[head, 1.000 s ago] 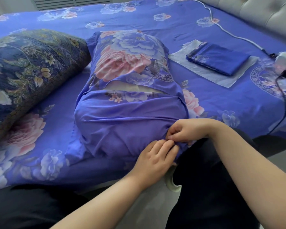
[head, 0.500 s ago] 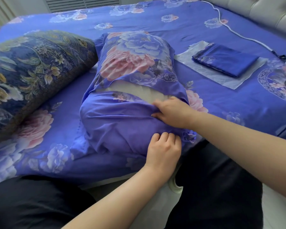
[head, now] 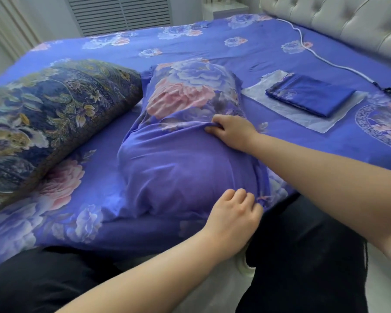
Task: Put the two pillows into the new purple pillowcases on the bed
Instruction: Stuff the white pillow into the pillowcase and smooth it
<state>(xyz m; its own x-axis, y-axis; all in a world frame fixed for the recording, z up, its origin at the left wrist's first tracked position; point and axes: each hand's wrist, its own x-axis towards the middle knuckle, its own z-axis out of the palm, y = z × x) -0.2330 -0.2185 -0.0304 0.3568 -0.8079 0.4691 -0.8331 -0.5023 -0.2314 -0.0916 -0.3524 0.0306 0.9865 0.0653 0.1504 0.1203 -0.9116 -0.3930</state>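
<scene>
A pillow inside a purple floral pillowcase lies across the middle of the bed, its near end plain purple and its far end printed with pink and pale flowers. My right hand pinches the overlapping flap edge on top of that pillowcase. My left hand grips the near right corner of the pillowcase at the bed's edge. A second pillow in a dark blue and gold floral cover lies to the left. A folded purple pillowcase rests on a clear plastic bag to the right.
The bed carries a purple floral sheet. A white cable runs across its far right to a charger near the padded headboard. My dark-clothed legs press against the bed's near edge.
My right hand slid from the near corner up to the flap seam on top, and the white gap at the opening is now covered. My left hand stayed at the near corner.
</scene>
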